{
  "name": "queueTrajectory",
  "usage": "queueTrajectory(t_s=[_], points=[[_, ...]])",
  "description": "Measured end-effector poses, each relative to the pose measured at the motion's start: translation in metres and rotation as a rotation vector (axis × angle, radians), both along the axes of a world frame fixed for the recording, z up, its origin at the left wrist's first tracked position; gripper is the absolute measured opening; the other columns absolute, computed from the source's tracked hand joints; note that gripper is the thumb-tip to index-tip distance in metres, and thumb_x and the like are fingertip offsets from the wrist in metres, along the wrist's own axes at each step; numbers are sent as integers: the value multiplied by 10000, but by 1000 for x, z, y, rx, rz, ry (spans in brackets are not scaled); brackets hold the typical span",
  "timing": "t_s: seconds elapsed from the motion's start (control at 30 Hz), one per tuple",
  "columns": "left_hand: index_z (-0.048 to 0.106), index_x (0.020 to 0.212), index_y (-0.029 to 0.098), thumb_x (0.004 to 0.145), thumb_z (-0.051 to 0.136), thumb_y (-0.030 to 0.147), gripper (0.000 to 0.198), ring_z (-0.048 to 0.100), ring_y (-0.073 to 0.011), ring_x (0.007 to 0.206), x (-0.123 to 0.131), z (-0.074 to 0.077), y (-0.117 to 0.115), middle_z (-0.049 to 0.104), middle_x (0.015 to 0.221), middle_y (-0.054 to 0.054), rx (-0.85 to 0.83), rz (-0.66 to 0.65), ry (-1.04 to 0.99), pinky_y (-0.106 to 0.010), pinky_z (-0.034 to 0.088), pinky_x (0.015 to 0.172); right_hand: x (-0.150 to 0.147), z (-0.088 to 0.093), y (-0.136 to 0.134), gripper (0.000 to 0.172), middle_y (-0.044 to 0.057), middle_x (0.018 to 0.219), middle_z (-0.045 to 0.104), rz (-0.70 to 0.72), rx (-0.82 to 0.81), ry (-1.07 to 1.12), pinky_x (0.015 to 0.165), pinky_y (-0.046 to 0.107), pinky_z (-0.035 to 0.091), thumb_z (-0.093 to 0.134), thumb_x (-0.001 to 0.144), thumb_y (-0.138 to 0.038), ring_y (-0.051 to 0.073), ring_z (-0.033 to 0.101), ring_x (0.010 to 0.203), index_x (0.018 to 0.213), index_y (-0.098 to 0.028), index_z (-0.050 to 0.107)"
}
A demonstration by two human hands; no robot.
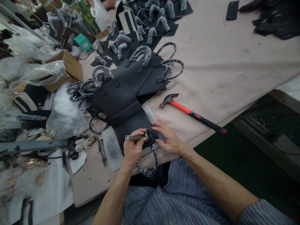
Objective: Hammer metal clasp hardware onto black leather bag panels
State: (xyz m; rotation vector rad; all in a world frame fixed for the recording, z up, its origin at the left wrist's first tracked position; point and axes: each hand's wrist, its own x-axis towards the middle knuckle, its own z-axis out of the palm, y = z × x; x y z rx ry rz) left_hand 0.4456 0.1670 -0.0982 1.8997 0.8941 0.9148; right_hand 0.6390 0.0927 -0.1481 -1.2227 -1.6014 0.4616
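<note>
My left hand is closed round a short metal punch. The tool's right end meets a small shiny metal fitting near the edge of a black leather bag panel. My right hand lies beside it with fingers stretched out, their tips at the panel's edge. A plastic-wrapped handle loops down over the table edge below my hands. Beneath the panel is a grey slab, showing on both sides. What lies under my left fingertips is partly hidden.
A claw hammer with a red and black handle lies to the right. More black bag pieces with wrapped handles pile up beyond. Slim metal tools, a plastic bag and a cardboard box are at left. A dark phone lies far off.
</note>
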Motion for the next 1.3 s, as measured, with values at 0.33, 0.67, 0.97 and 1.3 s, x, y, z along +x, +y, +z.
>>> queueTrajectory(t_s=[0.33,0.67,0.97,1.3], points=[[652,975,207,890,709,196,103,722,-210,1053,-1,0,-2,758,1098,-64,43,-34,-10,-440,587,987,0,-1,0,518,142,1456,529,7,-3,14,1192,658,312,584,855,-201,337,453,1396,1370,-222,521],[650,969,205,892,702,195,93,724,-215,1053,-1,-2,-2,760,1100,-72,75,-42,9,-440,593,972,0,0,0,513,141,1457,530,6,-5,17,1201,656,300,584,853,-196,332,459,1396,1361,-225,522],[649,964,203,897,698,221,84,729,-220,1047,-1,-1,-2,763,1090,-73,68,-27,33,-442,599,963,1,-1,1,538,133,1454,536,10,13,11,1193,652,319,590,846,-200,326,482,1375,1377,-236,516],[657,970,205,890,710,184,98,725,-210,1049,0,-1,-2,762,1092,-70,67,-46,-15,-433,595,973,1,-2,1,510,141,1457,529,9,7,17,1201,649,304,587,851,-201,327,464,1388,1357,-221,523]])
